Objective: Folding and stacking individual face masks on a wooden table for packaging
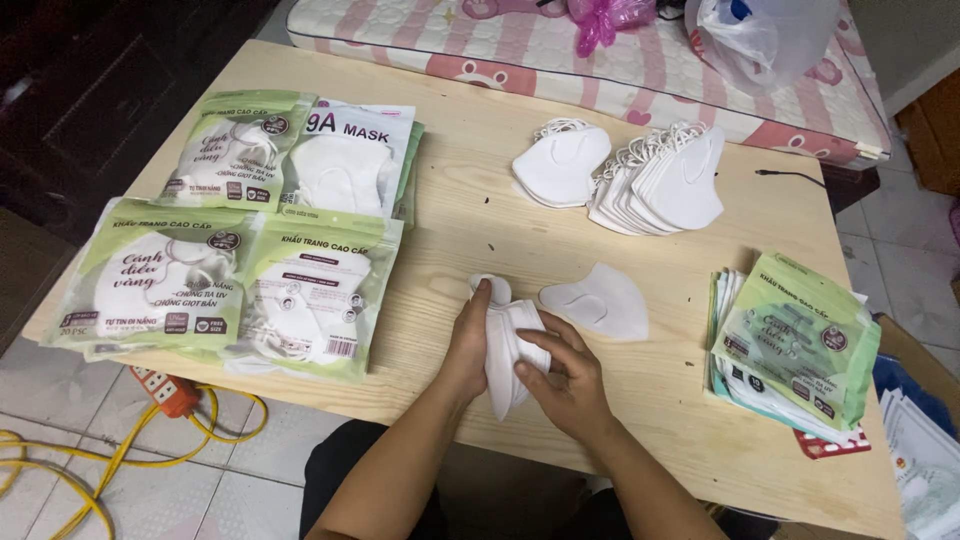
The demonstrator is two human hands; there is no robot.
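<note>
At the far left, on the tiled floor below the desk edge, a yellow cable loops beside an orange power strip. On the left part of the light wooden desk lie four filled green-and-white mask packets, arranged two by two and partly overlapping, each showing white masks through a clear window. At the near edge, centre, the left hand is closed around one side of a small stack of folded white masks, its thumb laid along the top of the stack. The right hand grips the opposite side of the same stack, fingers curled over the front and thumb pressed on the upper face; the stack is held upright between both hands, just above or resting on the desk, which cannot be told apart. Just beside it, to the right, a single white mask lies flat on the desk, apart from the hands. Further back, a small pile of white masks touches a larger fanned row of white masks. At the right edge lies a stack of flat green packets, overhanging loose papers. Beyond the desk sits a pink-striped mattress bearing a clear plastic bag.
</note>
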